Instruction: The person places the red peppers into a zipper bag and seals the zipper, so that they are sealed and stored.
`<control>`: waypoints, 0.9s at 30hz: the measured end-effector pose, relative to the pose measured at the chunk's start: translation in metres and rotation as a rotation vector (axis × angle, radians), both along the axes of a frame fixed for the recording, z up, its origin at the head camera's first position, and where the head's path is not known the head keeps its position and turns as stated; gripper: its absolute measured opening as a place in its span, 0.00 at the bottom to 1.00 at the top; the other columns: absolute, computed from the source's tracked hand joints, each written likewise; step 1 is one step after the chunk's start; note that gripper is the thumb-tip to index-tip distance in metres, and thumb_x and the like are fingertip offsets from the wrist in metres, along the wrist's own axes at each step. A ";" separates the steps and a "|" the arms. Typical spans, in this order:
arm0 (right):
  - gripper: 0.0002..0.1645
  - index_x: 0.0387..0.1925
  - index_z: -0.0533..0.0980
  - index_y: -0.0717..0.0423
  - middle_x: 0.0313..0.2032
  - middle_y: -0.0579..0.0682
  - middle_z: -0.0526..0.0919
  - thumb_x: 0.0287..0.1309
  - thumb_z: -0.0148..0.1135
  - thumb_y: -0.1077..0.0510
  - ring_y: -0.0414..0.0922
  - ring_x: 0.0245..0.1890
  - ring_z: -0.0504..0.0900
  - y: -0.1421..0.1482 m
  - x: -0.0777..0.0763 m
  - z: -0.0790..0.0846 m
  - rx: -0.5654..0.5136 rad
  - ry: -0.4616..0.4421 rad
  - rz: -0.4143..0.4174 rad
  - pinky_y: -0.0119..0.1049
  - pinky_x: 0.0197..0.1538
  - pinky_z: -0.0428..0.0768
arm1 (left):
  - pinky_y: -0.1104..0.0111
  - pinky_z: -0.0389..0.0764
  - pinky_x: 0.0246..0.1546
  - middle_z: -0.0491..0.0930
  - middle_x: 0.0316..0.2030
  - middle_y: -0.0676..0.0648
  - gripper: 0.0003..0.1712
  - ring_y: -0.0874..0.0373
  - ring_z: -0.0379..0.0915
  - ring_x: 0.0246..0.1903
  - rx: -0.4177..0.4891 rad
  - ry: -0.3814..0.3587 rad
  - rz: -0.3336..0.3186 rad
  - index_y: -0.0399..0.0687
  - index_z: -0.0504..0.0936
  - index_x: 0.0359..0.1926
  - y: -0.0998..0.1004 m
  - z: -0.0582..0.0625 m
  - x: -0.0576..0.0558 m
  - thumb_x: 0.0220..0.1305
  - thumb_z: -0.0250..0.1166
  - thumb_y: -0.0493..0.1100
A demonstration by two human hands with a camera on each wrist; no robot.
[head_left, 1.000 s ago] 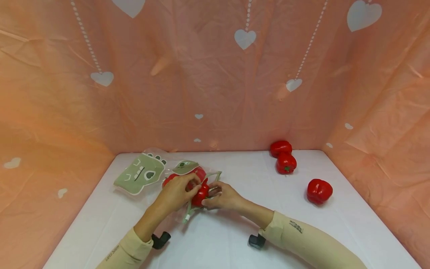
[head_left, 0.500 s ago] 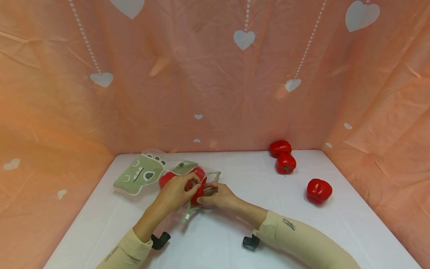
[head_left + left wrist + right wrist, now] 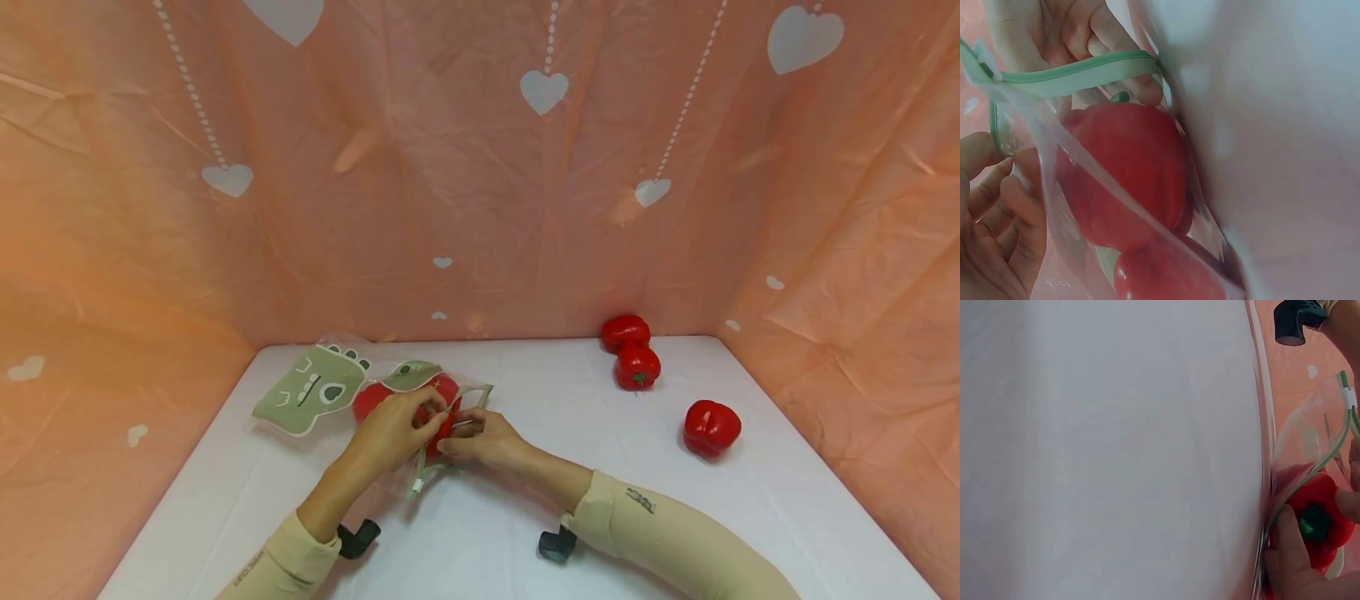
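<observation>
I can see the right hand [image 3: 1310, 581] gripping a red pepper [image 3: 1317, 489], green stem [image 3: 1314, 523] facing out, right at the green-edged mouth of a clear bag [image 3: 1302, 428], beside loads of white tabletop [image 3: 1135, 450].

Glossy pepper [image 3: 1319, 515], filmy plastic bag [image 3: 1085, 75]

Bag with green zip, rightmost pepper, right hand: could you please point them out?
Bag [image 3: 1085, 70]: left wrist view, green zip.
Rightmost pepper [image 3: 712, 428]: head view, visible middle.
Right hand [image 3: 489, 438]: head view, back of hand.

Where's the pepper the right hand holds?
In the left wrist view, that pepper is left of centre, in the bag's mouth, above another pepper, right of the left hand.
</observation>
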State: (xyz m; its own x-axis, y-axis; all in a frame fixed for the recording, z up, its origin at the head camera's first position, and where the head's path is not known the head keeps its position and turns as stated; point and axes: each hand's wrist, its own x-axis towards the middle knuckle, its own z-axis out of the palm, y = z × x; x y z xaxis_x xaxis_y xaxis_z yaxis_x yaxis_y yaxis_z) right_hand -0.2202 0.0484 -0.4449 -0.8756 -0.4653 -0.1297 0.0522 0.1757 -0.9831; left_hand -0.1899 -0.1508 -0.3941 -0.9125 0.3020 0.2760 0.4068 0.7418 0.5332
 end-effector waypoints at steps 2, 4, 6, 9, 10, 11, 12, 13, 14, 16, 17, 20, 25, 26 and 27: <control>0.31 0.62 0.75 0.71 0.50 0.60 0.89 0.62 0.75 0.62 0.47 0.48 0.89 -0.001 0.000 0.000 -0.015 -0.008 0.002 0.37 0.52 0.87 | 0.68 0.77 0.31 0.84 0.30 0.59 0.05 0.66 0.73 0.26 0.004 -0.005 0.003 0.53 0.85 0.43 0.000 0.000 0.000 0.70 0.74 0.41; 0.30 0.62 0.75 0.72 0.50 0.61 0.89 0.62 0.75 0.63 0.46 0.48 0.89 -0.001 0.000 0.000 -0.038 -0.018 0.009 0.38 0.52 0.87 | 0.68 0.77 0.30 0.84 0.30 0.60 0.05 0.66 0.72 0.25 0.006 -0.002 0.004 0.54 0.85 0.43 0.000 0.000 0.001 0.69 0.74 0.41; 0.28 0.61 0.75 0.71 0.50 0.61 0.90 0.63 0.74 0.63 0.45 0.48 0.89 -0.001 0.000 0.000 -0.041 -0.012 0.010 0.36 0.51 0.87 | 0.68 0.77 0.31 0.85 0.30 0.60 0.05 0.66 0.72 0.25 0.010 0.004 -0.002 0.53 0.85 0.43 0.000 0.000 0.000 0.69 0.74 0.41; 0.24 0.58 0.76 0.72 0.48 0.61 0.90 0.66 0.71 0.64 0.48 0.47 0.91 0.000 0.000 0.001 -0.059 0.007 0.027 0.35 0.51 0.86 | 0.67 0.77 0.32 0.85 0.30 0.59 0.05 0.66 0.73 0.25 0.014 0.007 -0.008 0.52 0.85 0.42 -0.001 -0.001 0.000 0.69 0.74 0.40; 0.22 0.57 0.77 0.73 0.47 0.61 0.91 0.67 0.71 0.64 0.48 0.47 0.91 0.001 0.000 0.002 -0.062 0.020 0.033 0.35 0.50 0.86 | 0.67 0.77 0.32 0.86 0.31 0.58 0.05 0.66 0.73 0.25 0.014 0.008 -0.011 0.52 0.85 0.43 -0.001 -0.001 -0.001 0.69 0.74 0.39; 0.21 0.57 0.77 0.73 0.46 0.61 0.91 0.67 0.70 0.64 0.49 0.47 0.91 0.001 0.000 0.003 -0.067 0.020 0.039 0.34 0.51 0.86 | 0.67 0.78 0.33 0.86 0.31 0.58 0.05 0.66 0.74 0.26 0.015 0.004 -0.013 0.51 0.85 0.43 -0.001 -0.001 -0.001 0.69 0.74 0.39; 0.21 0.56 0.78 0.73 0.46 0.61 0.91 0.68 0.69 0.64 0.49 0.46 0.92 0.001 0.000 0.004 -0.072 0.021 0.048 0.35 0.51 0.86 | 0.66 0.78 0.33 0.86 0.31 0.57 0.06 0.66 0.74 0.26 0.014 0.001 -0.011 0.51 0.85 0.43 -0.002 -0.001 -0.001 0.69 0.74 0.39; 0.20 0.56 0.78 0.74 0.45 0.61 0.91 0.68 0.69 0.64 0.49 0.46 0.92 0.002 0.000 0.004 -0.077 0.020 0.059 0.35 0.51 0.86 | 0.66 0.79 0.33 0.86 0.31 0.57 0.06 0.66 0.74 0.26 0.011 0.000 -0.011 0.51 0.85 0.43 -0.002 -0.001 -0.001 0.69 0.74 0.39; 0.20 0.56 0.78 0.74 0.45 0.60 0.91 0.68 0.68 0.64 0.48 0.46 0.92 0.003 0.000 0.005 -0.076 0.023 0.069 0.35 0.52 0.86 | 0.66 0.79 0.34 0.87 0.31 0.57 0.06 0.66 0.74 0.27 0.008 -0.001 -0.010 0.51 0.85 0.44 -0.002 -0.001 -0.002 0.69 0.74 0.40; 0.20 0.56 0.79 0.74 0.45 0.59 0.91 0.68 0.69 0.64 0.45 0.46 0.91 0.006 0.000 0.006 -0.067 0.012 0.081 0.35 0.52 0.86 | 0.66 0.79 0.34 0.87 0.31 0.58 0.06 0.67 0.74 0.27 0.003 -0.004 -0.010 0.52 0.85 0.44 -0.002 -0.001 -0.002 0.70 0.74 0.40; 0.20 0.56 0.79 0.74 0.45 0.60 0.90 0.68 0.68 0.65 0.45 0.46 0.91 0.007 0.000 0.006 -0.070 0.000 0.088 0.35 0.53 0.86 | 0.66 0.78 0.34 0.86 0.31 0.59 0.06 0.67 0.74 0.27 0.002 -0.006 -0.007 0.52 0.86 0.44 -0.002 -0.002 -0.002 0.70 0.74 0.40; 0.20 0.57 0.79 0.74 0.45 0.60 0.90 0.68 0.68 0.65 0.44 0.45 0.91 0.014 -0.001 0.005 -0.059 -0.004 0.094 0.35 0.53 0.86 | 0.65 0.77 0.34 0.86 0.31 0.60 0.05 0.67 0.74 0.26 -0.005 -0.003 -0.006 0.53 0.86 0.43 -0.002 -0.003 -0.002 0.70 0.74 0.41; 0.22 0.57 0.80 0.72 0.44 0.57 0.90 0.66 0.71 0.64 0.41 0.44 0.89 0.028 -0.004 0.008 0.019 0.073 0.087 0.34 0.50 0.86 | 0.65 0.79 0.34 0.86 0.31 0.59 0.05 0.67 0.74 0.27 -0.010 0.005 -0.009 0.53 0.86 0.43 -0.003 -0.003 -0.002 0.70 0.74 0.41; 0.22 0.56 0.80 0.72 0.45 0.57 0.90 0.65 0.72 0.63 0.40 0.44 0.88 0.032 -0.004 0.009 0.039 0.100 0.087 0.34 0.50 0.85 | 0.65 0.79 0.34 0.86 0.31 0.59 0.05 0.67 0.74 0.26 -0.010 0.005 -0.009 0.53 0.86 0.43 -0.003 -0.004 -0.002 0.70 0.74 0.41; 0.21 0.56 0.80 0.72 0.45 0.57 0.90 0.66 0.71 0.64 0.41 0.44 0.88 0.036 -0.005 0.010 0.050 0.117 0.087 0.34 0.50 0.86 | 0.66 0.79 0.34 0.86 0.31 0.59 0.04 0.68 0.74 0.26 -0.009 0.007 -0.012 0.53 0.86 0.43 -0.003 -0.004 -0.002 0.70 0.73 0.41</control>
State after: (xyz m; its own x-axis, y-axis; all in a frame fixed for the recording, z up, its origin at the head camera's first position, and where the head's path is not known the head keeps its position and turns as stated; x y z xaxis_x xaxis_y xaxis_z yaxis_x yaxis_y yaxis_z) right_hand -0.2249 0.0840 -0.4351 -0.8427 -0.5357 -0.0544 -0.0796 0.2239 -0.9714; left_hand -0.1918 -0.1542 -0.3977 -0.9068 0.3158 0.2792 0.4195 0.7417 0.5234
